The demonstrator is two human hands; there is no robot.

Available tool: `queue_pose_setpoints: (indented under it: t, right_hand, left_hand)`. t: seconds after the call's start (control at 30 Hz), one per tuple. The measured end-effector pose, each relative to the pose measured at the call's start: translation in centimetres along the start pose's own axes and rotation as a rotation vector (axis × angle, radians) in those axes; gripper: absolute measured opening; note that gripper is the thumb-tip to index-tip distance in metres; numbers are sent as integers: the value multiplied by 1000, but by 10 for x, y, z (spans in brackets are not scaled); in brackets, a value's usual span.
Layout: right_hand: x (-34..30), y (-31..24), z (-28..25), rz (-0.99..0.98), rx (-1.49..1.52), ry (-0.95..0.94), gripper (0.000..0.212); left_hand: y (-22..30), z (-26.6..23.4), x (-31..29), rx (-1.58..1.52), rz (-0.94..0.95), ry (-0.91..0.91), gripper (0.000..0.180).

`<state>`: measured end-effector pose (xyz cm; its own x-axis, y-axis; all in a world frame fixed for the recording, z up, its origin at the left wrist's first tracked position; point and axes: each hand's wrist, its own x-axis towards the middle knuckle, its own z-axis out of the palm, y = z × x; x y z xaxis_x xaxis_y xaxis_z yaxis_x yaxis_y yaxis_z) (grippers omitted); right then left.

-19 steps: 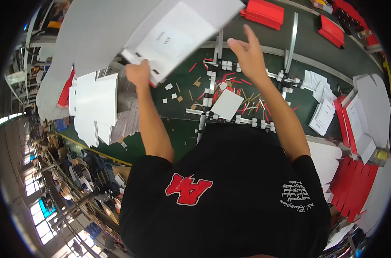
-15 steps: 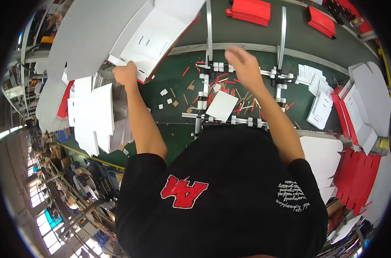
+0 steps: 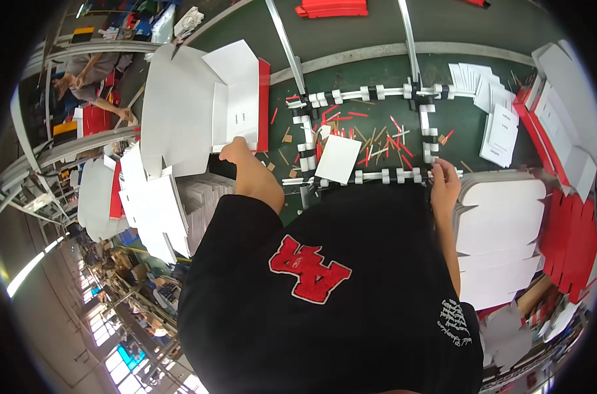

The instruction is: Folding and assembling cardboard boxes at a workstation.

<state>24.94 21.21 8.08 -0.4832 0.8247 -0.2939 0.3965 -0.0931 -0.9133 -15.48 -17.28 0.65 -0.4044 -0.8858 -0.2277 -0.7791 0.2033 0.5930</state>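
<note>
Right hand (image 3: 446,184) has drawn back, empty, loosely open; left hand (image 3: 240,152) grips a red-edged box (image 3: 247,98) bearing black print (image 3: 238,119).

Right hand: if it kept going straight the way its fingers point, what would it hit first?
The right hand would probably meet the frame's right side bar first, though depth is unclear and it might pass above.

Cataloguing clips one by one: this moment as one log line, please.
left hand: at near edge of open box | right hand: beside frame, nothing visibly held | card: among scraps
</note>
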Motion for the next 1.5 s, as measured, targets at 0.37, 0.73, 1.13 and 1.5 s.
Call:
queue_pose_setpoints:
  t: [0.37,0.73,1.13,1.5]
  right_hand:
    - [11,-10,31,-159,-326,-246,27]
    - [-30,-16,-16,-432,-609,-15,22]
    - [-206,144,-216,661,-895,590,97]
    - [-173,201,-181,315,-889,490,99]
  left_hand:
    - [15,34,38,-103,90,-718,55]
    - [-25,58,59,-110,155,-984,88]
    - [13,-102,-197,-228,1549,-212,32]
    - [-184,-112,-515,572,1779,-2051,30]
